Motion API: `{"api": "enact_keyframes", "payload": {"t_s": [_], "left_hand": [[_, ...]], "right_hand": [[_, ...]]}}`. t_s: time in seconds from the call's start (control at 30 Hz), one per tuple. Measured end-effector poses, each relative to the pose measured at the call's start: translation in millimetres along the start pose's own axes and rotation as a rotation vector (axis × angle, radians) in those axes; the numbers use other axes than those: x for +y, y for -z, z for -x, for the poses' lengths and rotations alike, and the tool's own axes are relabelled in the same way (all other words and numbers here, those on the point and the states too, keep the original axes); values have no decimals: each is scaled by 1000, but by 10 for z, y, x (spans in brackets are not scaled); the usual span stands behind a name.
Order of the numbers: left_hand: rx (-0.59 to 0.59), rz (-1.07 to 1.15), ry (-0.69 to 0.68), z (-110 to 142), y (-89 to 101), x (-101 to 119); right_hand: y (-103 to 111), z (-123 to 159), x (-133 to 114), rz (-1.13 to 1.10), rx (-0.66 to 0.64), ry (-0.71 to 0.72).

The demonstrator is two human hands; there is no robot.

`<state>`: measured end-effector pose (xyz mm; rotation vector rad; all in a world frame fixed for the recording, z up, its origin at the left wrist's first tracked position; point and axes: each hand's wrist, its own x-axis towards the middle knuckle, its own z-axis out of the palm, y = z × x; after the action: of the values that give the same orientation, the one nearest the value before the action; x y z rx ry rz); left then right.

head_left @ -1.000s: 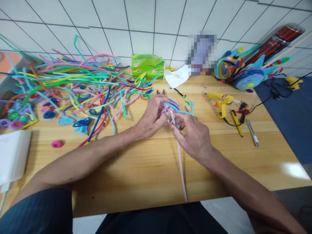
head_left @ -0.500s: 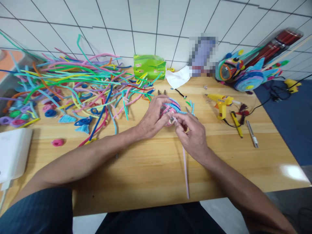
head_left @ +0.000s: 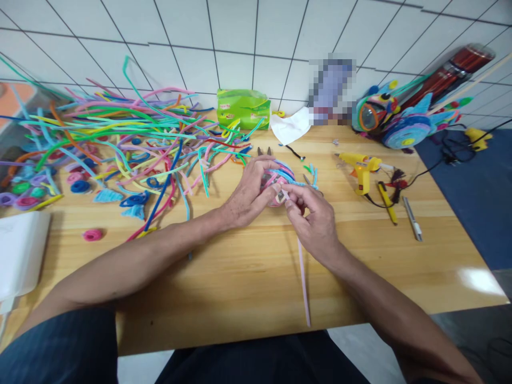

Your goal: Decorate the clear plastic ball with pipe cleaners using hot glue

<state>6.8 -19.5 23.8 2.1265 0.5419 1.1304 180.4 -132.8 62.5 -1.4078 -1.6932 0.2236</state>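
Note:
My left hand (head_left: pixel 250 189) is closed round the far left side of a rounded pipe-cleaner craft (head_left: pixel 285 170) in blue, pink and purple. Its thumb presses on the near face, where a small dark and pale patch shows. Between the thumb and forefinger of my right hand (head_left: pixel 314 213) is the end of a pale pink pipe cleaner (head_left: pixel 304 282), held against that same face. The strip's long tail hangs toward the table's front edge. Both hands hide much of the craft.
Many loose pipe cleaners (head_left: pixel 120 125) and small coils spread across the left. Plier tips (head_left: pixel 264 151) poke out behind my left hand. At right lie a yellow glue gun (head_left: pixel 363 173), a yellow cutter (head_left: pixel 387 202) and a grey cutter (head_left: pixel 412 218). A finished fish-like craft (head_left: pixel 408 130) stands behind.
The hands and craft hold nearly the same pose. The right fingertips have shifted very slightly, and the whole view has drifted a little.

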Motion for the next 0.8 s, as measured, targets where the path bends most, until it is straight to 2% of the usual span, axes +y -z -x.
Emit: {"api": "enact_keyframes", "payload": {"t_s": [0.4,0.8], "left_hand": [[37,12,10,-18,-17,11],[-30,-4,-6,-54,60,35]], "right_hand": [[-22,19,-8,-6,12,-25],[-5,10,14,-52,-15,-28]]}}
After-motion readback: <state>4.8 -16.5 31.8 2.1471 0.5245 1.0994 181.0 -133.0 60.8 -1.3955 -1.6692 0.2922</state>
